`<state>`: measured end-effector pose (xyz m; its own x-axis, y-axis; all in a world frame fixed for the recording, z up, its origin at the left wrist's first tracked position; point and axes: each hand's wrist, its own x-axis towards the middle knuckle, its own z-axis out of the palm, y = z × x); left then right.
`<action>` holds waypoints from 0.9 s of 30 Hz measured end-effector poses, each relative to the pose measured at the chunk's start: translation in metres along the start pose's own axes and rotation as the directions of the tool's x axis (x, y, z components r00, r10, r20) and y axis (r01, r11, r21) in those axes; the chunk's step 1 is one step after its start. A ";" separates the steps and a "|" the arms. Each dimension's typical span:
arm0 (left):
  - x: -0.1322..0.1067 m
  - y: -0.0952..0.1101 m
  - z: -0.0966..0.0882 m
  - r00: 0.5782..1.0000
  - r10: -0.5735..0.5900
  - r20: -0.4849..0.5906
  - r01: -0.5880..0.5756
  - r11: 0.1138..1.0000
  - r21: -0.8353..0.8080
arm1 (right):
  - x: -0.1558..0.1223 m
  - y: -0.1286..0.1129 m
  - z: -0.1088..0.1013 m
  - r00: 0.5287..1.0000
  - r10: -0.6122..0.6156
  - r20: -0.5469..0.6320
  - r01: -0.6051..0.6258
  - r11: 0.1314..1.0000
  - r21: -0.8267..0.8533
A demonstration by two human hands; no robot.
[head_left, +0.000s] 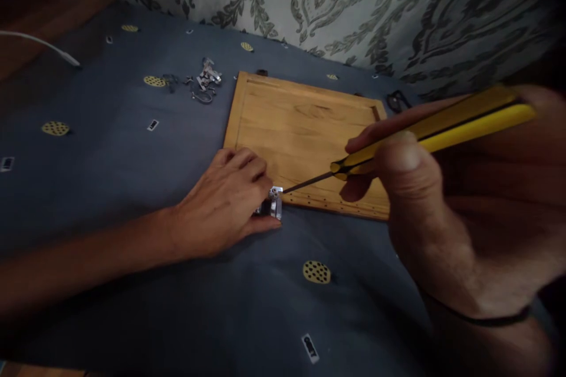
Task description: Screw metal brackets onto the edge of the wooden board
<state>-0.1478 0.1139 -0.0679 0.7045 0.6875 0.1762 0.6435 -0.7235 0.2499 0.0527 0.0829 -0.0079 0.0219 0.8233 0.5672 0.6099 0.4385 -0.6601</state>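
Note:
My left hand [225, 197] lies at the near left corner of a wooden board [300, 118]. Its fingers are closed on a small shiny metal part [276, 205], partly hidden behind them, which sits at the board's near edge. My right hand [460, 200] grips the yellow handle of a screwdriver [433, 135] with a thin dark shaft. The shaft slants down to the left, and its tip is at the top of the metal part; whether it touches I cannot tell.
Several loose metal pieces [206, 80] lie beyond the board's far left corner. A dark object [398, 101] rests by its far right corner. A white cable [48, 45] reaches in at the left. Patterned cloth [309, 0] hangs behind the dark blue cover [110, 171].

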 end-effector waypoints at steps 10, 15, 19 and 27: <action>0.000 0.000 0.001 1.000 -0.004 -0.021 0.004 1.000 0.016 | -0.006 0.016 0.021 0.993 -0.079 -0.084 0.092 0.981 0.169; 0.001 0.001 -0.001 1.000 -0.011 -0.007 0.011 1.000 0.012 | -0.009 0.018 0.022 0.997 -0.059 -0.044 0.065 0.982 0.176; 0.001 0.002 -0.001 1.000 -0.013 -0.005 0.013 1.000 0.011 | -0.009 0.020 0.021 0.996 -0.073 -0.042 0.079 0.982 0.171; 0.000 0.000 0.001 1.000 0.005 -0.026 -0.005 1.000 0.006 | -0.008 0.020 0.021 0.996 -0.093 -0.015 0.094 0.971 0.218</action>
<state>-0.1472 0.1140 -0.0688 0.6996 0.6853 0.2022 0.6418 -0.7271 0.2437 0.0480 0.0927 -0.0359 -0.0234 0.7733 0.6336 0.4220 0.5821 -0.6950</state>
